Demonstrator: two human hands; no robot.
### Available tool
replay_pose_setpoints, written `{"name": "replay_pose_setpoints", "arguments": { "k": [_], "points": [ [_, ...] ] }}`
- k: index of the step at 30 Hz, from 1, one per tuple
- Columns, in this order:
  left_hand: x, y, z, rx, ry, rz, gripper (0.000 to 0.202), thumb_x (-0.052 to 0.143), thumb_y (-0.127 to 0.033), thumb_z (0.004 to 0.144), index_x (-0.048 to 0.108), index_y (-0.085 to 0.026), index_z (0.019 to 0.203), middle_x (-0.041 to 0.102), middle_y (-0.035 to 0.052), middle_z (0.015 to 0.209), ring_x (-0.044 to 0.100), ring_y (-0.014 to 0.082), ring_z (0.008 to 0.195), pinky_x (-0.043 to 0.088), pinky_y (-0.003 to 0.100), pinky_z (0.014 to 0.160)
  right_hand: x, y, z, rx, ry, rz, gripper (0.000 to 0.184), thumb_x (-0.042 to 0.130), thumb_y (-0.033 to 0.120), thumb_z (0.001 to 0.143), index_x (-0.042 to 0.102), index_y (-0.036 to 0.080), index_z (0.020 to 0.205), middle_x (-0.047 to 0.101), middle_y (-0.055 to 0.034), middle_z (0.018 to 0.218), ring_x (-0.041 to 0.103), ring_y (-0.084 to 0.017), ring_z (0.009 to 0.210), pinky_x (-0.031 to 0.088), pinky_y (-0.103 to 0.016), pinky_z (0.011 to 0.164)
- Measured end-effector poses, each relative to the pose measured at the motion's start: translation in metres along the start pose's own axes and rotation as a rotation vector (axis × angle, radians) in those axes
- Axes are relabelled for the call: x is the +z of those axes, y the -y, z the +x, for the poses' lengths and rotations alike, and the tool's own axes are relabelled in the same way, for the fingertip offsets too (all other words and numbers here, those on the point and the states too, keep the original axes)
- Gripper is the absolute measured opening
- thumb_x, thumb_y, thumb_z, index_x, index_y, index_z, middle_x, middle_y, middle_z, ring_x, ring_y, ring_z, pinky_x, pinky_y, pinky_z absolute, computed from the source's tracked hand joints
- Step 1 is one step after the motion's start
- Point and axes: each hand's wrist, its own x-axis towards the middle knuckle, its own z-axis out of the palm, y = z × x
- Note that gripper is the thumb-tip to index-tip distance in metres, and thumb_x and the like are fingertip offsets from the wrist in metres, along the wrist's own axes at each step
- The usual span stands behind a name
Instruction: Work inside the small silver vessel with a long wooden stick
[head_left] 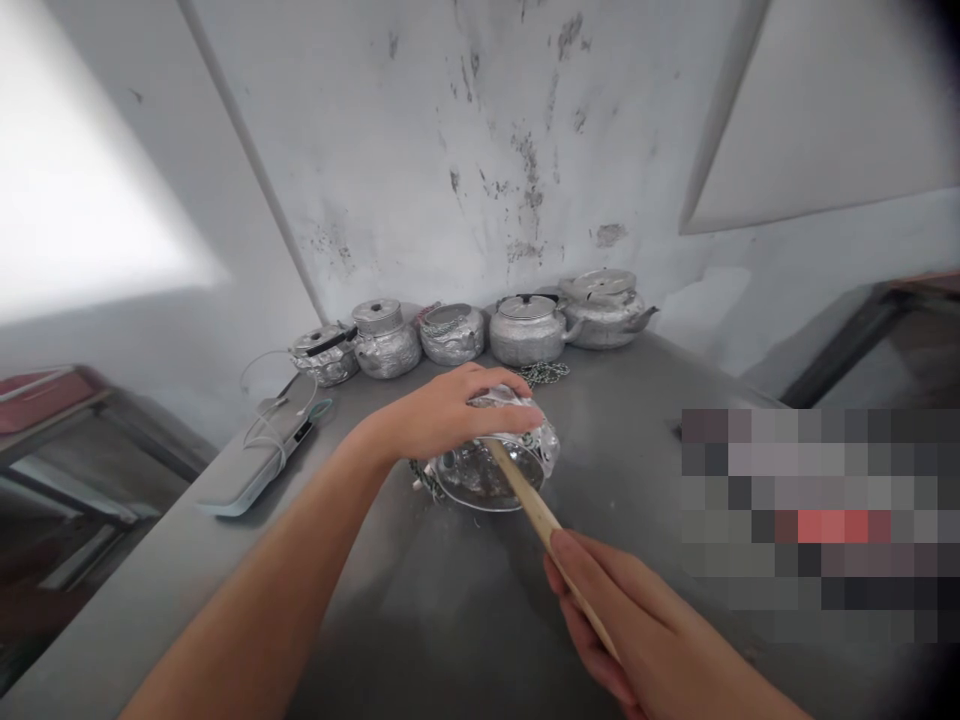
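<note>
A small dented silver metal pot (551, 445) lies tipped on the grey table, its round mouth facing me. My left hand (469, 405) is closed over its upper side, thumb and fingers gripping the metal. My right hand (619, 610) is wrapped around a pale wooden stick (525, 492). The stick's far end reaches the pot's mouth; its tip is hidden under my left hand or inside the pot. A dark patterned cord (429, 482) shows by the pot's left side, and a green-and-white cord (546, 373) lies just behind it.
Several silver kettles and pots stand along the back of the table (420, 620), including a lidded kettle (527, 335) and a larger one (607, 315). At left lies a flat pale device (251, 480) with a cable. A pixelated patch (817, 525) covers the right side.
</note>
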Motion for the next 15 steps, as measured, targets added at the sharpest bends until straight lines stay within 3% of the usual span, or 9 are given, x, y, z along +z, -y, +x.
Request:
{"name": "replay_pose_setpoints", "arguments": {
  "k": [6,8,12,15],
  "points": [
    [-0.0002,0.0001,-0.0004,0.007,-0.001,0.006,0.049,0.051,-0.066,0.092,0.059,-0.039,0.133,0.051,0.0,0.142,0.049,0.0303,0.126,0.04,0.037,0.101,0.0002,0.0012,-0.0022,0.017,0.05,-0.049,0.054,0.024,0.066,0.099,0.058,0.023,0.097,0.046,0.0056,0.064,0.038,-0.006,0.039,0.036,-0.015,0.034],
    [0.0,0.0,-0.0001,0.001,0.004,0.001,0.05,0.051,-0.067,0.092,0.058,-0.039,0.133,0.051,0.0008,0.142,0.05,0.03,0.125,0.041,0.037,0.1,0.0011,0.0022,-0.0021,0.021,0.015,-0.043,0.053,0.021,0.064,0.1,0.056,0.024,0.098,0.045,0.0064,0.064,0.037,-0.006,0.038,0.036,-0.014,0.034],
    [0.0002,-0.0003,0.0004,0.012,-0.002,0.008,0.051,0.051,-0.069,0.092,0.059,-0.039,0.132,0.051,0.0013,0.14,0.049,0.0294,0.126,0.04,0.038,0.103,0.0018,0.0041,-0.0009,0.05,0.003,-0.073,0.051,0.023,0.062,0.1,0.056,0.023,0.093,0.046,0.0063,0.063,0.037,-0.005,0.037,0.033,-0.014,0.033],
    [0.0,-0.0004,0.0003,0.017,-0.002,0.0,0.049,0.052,-0.068,0.092,0.059,-0.039,0.131,0.052,0.001,0.139,0.049,0.0287,0.126,0.04,0.038,0.103,0.001,0.0039,-0.0016,-0.014,0.011,-0.058,0.049,0.027,0.061,0.1,0.056,0.023,0.095,0.045,0.0066,0.063,0.038,-0.006,0.038,0.036,-0.015,0.034]
  ]
}}
